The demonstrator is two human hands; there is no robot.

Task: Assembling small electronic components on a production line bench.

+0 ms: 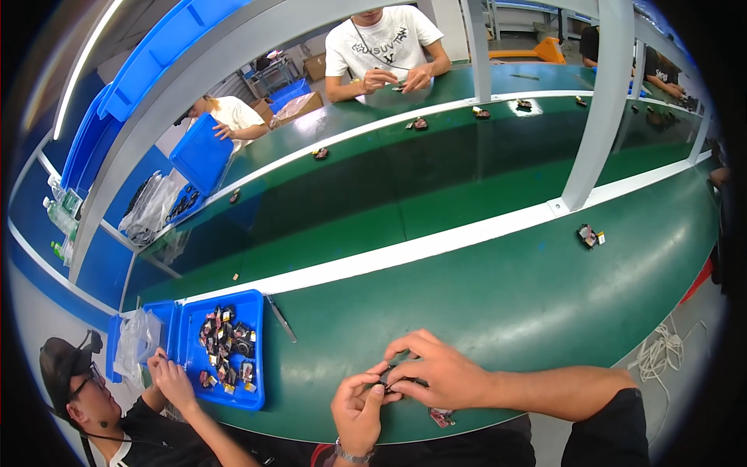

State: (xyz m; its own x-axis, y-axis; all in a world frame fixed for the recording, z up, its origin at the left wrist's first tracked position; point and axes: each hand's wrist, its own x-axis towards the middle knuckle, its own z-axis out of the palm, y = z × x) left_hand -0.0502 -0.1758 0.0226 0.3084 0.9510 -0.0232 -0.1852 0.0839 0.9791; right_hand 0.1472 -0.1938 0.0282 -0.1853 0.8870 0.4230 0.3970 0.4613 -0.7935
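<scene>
Near the table's front edge, my left hand (pixel 357 411) and my right hand (pixel 445 375) meet with fingertips closed around a small black part (pixel 387 377). My fingers cover most of it, so its exact kind does not show. A watch with a metal band is on my left wrist. Just below my right hand, a small assembly with a reddish-pink piece (pixel 442 418) lies at the table edge. Farther right, another small black assembly with a pale tag (pixel 589 236) rests on the green tabletop (pixel 482 288).
On the left stands a blue tray (pixel 259 350) of several small assemblies, with tweezers (pixel 281 319) beside it. A co-worker (pixel 132 428) sits close at left; others work across the line. A grey post (pixel 595 117) and white rail (pixel 405 251) bound the table's far side.
</scene>
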